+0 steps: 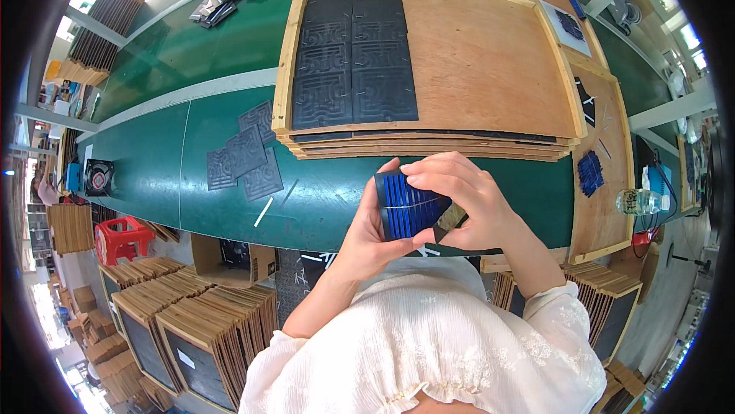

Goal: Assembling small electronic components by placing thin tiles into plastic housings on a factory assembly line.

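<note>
Between my two hands, over the front edge of the green table, is a small blue solar panel [409,207] with pale lines across it and a dark border. My left hand [364,238] is closed along its left side and lower edge. From the right, my right hand [478,203] grips it, fingers over the top edge and thumb below. A dark piece with a yellowish face [450,220] shows inside the right hand; how it joins the panel is hidden. Just beyond my hands lies a stack of wooden-framed trays [490,54], the top one partly lined with black patterned plates [352,54].
Loose black plates [246,152] and a white strip [263,212] lie left on the green table [145,161]. To the right, a wooden tray [605,222] holds a blue piece [590,173], near a clear bottle [641,202]. Stacked wooden frames [207,337] and a red stool [122,238] stand below left.
</note>
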{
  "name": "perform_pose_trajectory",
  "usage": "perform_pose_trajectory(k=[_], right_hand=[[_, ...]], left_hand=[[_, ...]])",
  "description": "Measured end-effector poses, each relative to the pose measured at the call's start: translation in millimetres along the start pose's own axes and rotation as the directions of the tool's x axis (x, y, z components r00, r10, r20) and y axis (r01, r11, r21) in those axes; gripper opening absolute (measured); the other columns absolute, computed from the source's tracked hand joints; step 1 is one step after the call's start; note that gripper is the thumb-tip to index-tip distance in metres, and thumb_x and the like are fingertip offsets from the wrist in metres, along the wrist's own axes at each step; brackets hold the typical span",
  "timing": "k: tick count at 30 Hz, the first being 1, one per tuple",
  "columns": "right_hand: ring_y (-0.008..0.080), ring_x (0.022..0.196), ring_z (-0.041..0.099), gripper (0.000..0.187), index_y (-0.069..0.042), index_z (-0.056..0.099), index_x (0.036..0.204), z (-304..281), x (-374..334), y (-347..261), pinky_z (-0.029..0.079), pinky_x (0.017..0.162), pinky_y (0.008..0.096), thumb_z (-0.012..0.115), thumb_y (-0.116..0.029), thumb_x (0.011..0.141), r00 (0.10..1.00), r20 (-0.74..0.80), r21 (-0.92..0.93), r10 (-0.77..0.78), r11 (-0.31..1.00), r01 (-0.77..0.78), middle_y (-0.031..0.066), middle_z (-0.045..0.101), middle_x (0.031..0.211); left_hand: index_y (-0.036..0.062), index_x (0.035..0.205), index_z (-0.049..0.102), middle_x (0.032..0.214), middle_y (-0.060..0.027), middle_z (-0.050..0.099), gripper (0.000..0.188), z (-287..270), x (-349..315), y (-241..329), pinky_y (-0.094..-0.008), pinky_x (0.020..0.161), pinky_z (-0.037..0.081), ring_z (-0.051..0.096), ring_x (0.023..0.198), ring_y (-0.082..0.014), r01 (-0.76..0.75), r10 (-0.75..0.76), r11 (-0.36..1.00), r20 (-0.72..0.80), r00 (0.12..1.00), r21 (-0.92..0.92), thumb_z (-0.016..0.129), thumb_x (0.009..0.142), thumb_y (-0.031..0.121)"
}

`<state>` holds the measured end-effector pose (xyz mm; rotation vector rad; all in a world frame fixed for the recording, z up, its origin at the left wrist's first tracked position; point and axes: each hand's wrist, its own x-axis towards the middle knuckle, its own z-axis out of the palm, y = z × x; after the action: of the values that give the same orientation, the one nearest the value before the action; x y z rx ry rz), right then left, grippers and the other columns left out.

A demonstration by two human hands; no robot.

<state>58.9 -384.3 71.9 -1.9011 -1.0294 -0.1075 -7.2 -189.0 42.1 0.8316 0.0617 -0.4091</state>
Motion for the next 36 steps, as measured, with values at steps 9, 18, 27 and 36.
perform_pose_trajectory(k=[9, 18, 27, 36], right_hand=[[0.0294, 0.114, 0.064, 0.075, -0.015, 0.060, 0.128, -7.1, 1.3, -5.9, 0.059, 0.082, 0.0368, 0.086, -0.011, 0.058, 0.998, 0.060, -0.128, 0.033, 0.991, -0.025, 0.0062, 0.066, 0.129], [0.0300, 0.115, 0.063, 0.078, -0.015, 0.060, 0.129, -8.6, 1.9, -7.6, 0.059, 0.080, 0.0370, 0.086, -0.012, 0.056, 0.996, 0.087, -0.175, 0.031, 0.985, -0.015, 0.0068, 0.065, 0.131], [0.0178, 0.120, 0.058, 0.067, -0.011, 0.057, 0.132, 0.4, -5.7, -12.7, 0.054, 0.086, 0.0300, 0.087, -0.009, 0.072, 0.869, -0.076, 0.316, 0.489, 0.838, -0.445, 0.0071, 0.061, 0.138], [0.0206, 0.126, 0.055, 0.055, -0.004, 0.057, 0.130, 11.7, -14.1, -0.3, 0.041, 0.108, 0.0355, 0.079, 0.001, 0.079, 0.827, -0.064, 0.596, 0.559, 0.686, -0.417, 0.0134, 0.061, 0.135]], left_hand=[[0.0135, 0.160, 0.012, 0.145, -0.0119, 0.040, 0.095, -2.9, -2.9, -1.2, -0.0408, 0.097, 0.056, 0.048, 0.134, -0.0255, -0.054, 0.065, 0.990, 0.080, 0.995, -0.127, 0.063, 0.085, -0.012], [0.0175, 0.161, 0.012, 0.149, -0.0115, 0.036, 0.069, 1.1, -5.9, 5.0, -0.0497, 0.102, 0.054, 0.049, 0.134, -0.0291, 0.057, -0.048, 0.975, 0.048, 0.998, -0.213, 0.045, 0.102, 0.003], [0.0190, 0.161, 0.010, 0.152, -0.0148, 0.037, 0.068, 8.5, -6.6, 7.3, -0.0558, 0.109, 0.046, 0.045, 0.139, -0.0307, 0.035, -0.024, 0.971, 0.050, 0.998, -0.235, 0.042, 0.103, 0.003], [0.0165, 0.161, 0.010, 0.152, -0.0211, 0.036, 0.068, 14.0, -5.6, 7.4, -0.0584, 0.105, 0.049, 0.047, 0.137, -0.0375, -0.010, 0.008, 0.987, -0.011, 1.000, -0.158, 0.041, 0.102, 0.004]])
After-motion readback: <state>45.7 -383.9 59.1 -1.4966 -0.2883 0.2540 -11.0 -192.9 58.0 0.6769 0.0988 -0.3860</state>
